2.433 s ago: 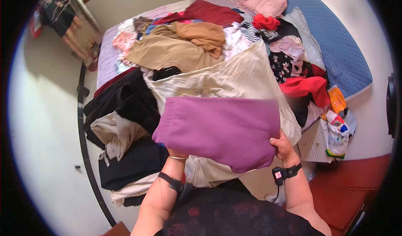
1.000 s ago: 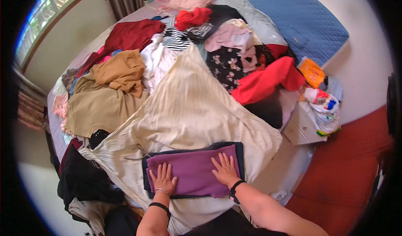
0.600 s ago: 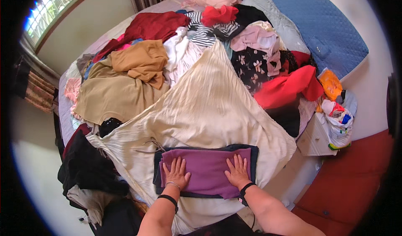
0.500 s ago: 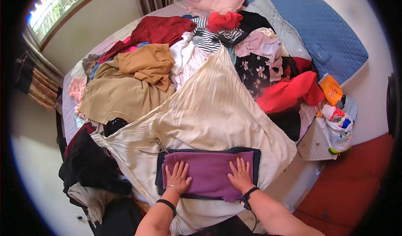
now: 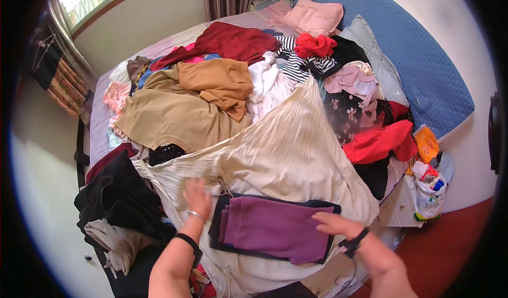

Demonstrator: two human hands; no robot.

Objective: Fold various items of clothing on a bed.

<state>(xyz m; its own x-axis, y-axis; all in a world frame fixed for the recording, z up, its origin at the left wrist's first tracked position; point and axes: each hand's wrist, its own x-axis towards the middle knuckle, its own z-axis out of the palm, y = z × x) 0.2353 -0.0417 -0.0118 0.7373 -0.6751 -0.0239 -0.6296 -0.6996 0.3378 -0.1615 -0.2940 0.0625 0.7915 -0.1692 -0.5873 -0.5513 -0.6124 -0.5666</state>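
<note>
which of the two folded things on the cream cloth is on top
The purple garment; the dark one lies beneath it, showing only as a border around the purple.

There are two hands (image 5: 197, 198); two pillows (image 5: 315, 16) (one pink); one purple garment (image 5: 278, 226).

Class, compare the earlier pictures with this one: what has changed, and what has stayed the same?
The purple garment, first held up, has been let go and lies on the dark folded garment. The left hand has moved left, off it; the right hand has shifted right, to its edge. The cream cloth is still spread underneath.
</note>
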